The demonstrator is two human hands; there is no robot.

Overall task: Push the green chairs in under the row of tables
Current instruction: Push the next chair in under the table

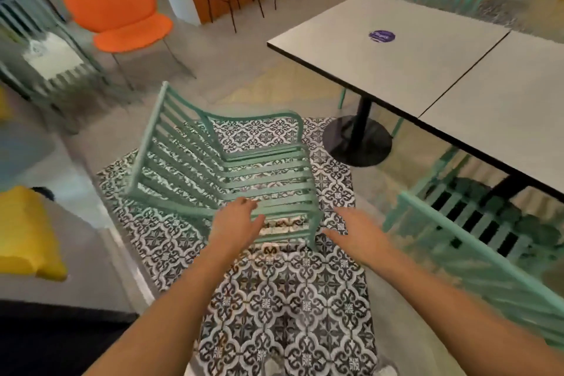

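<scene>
- So the green chair [225, 162] was standing out on the patterned tile floor [283, 308], well clear of the row of tables [396, 70] and turned at an angle instead of facing it.
- Left hand [236, 223] had its fingers spread and relaxed, right at the near edge of the slatted seat. Looked like it was touching, but the blur made it hard to be sure. No real grip on anything.
- Right hand [358, 230] was open too, fingers out, hanging just beside the seat's front corner and not on it.
- A second green chair [476, 232] was already partly tucked under the table on the right, close to that right arm.
- What I reckoned could go wrong: shove it from the seat edge while it's skewed like that and it'd probably pivot rather than slide straight.
- Then a leg could bang the black table base [357, 140], or the armrest could catch the tabletop edge.
- Also the metal legs might snag on the tile joints, and with loose open hands the chair could tip or skid off line.
</scene>
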